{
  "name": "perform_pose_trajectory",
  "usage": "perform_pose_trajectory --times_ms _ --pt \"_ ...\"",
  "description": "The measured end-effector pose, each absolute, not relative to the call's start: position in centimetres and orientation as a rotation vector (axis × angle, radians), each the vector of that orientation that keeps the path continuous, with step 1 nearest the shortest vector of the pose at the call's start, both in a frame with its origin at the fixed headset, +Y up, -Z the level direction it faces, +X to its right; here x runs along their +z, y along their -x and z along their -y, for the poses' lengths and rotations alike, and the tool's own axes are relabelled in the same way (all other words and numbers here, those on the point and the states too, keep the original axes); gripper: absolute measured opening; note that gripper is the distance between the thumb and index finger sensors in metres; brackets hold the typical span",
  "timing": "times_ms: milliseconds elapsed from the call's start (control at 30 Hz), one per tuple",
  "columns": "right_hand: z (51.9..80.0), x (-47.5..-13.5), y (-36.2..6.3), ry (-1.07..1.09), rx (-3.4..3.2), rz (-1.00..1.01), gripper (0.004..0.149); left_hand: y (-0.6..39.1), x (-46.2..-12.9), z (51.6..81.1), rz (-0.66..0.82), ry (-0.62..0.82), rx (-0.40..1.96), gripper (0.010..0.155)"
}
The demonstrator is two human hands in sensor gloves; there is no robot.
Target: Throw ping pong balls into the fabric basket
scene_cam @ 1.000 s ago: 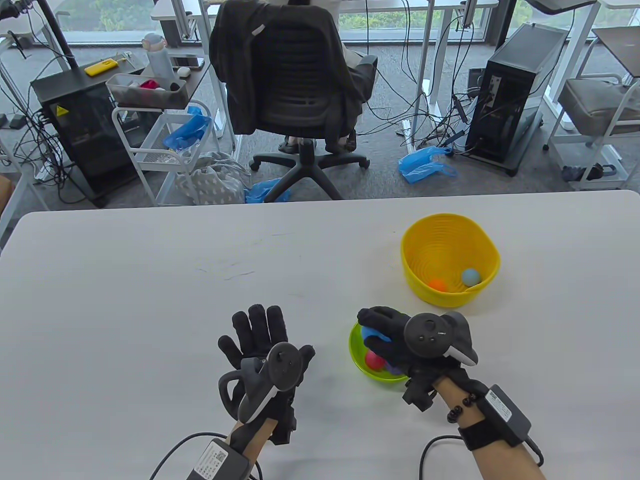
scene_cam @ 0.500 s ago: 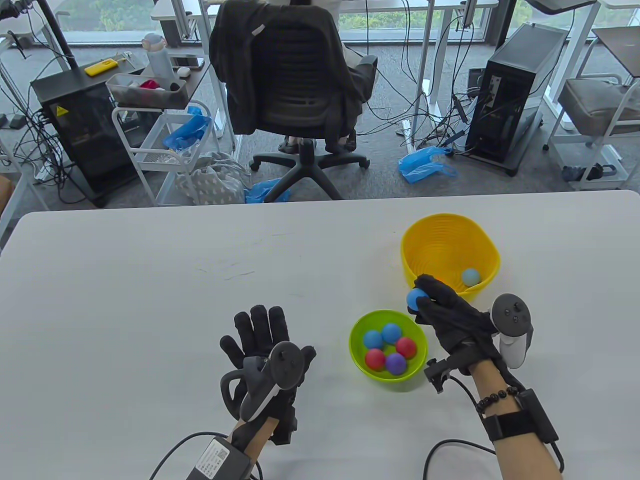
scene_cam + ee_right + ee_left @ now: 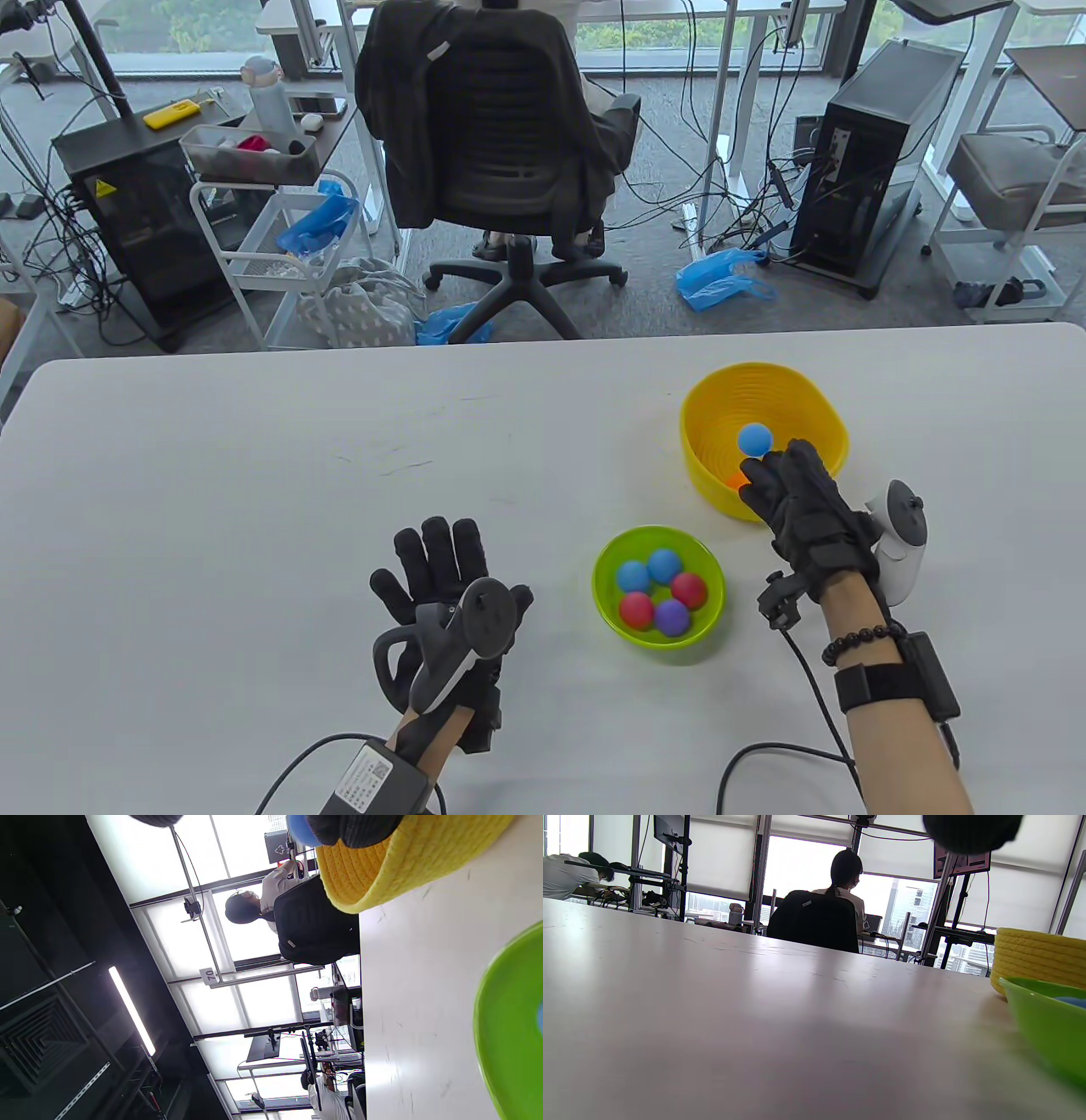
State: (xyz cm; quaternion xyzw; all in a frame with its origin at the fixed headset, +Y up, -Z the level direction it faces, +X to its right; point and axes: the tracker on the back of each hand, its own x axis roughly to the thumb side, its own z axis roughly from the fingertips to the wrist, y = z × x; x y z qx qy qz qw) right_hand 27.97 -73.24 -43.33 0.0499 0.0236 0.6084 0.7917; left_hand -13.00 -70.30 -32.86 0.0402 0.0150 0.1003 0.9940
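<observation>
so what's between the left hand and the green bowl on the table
Only bare white table. The table view shows nothing lying between the left hand and the green bowl.

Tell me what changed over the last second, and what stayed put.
The right hand lifted a blue ball out of the green bowl and carried it over the yellow basket; the ball now sits at its fingertips, contact unclear. Five balls remain in the bowl. The left hand, bowl and basket stayed put.
</observation>
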Motion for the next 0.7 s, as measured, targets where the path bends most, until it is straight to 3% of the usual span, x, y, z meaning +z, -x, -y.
perform_pose_trajectory --times_ms 200,400,700 --pt "72.3 -42.6 -28.3 -0.108 1.357 0.019 0.077 13.0 -32.8 70.2 -0.042 -0.083 0.182 0.093" --pt "69.4 -40.6 -27.2 -0.143 1.656 0.226 0.062 13.0 -32.6 70.1 -0.038 -0.095 0.194 0.093" --pt "66.6 -38.0 -21.7 -0.437 2.114 0.26 0.051 13.1 -32.6 70.1 -0.03 -0.097 0.217 0.093"
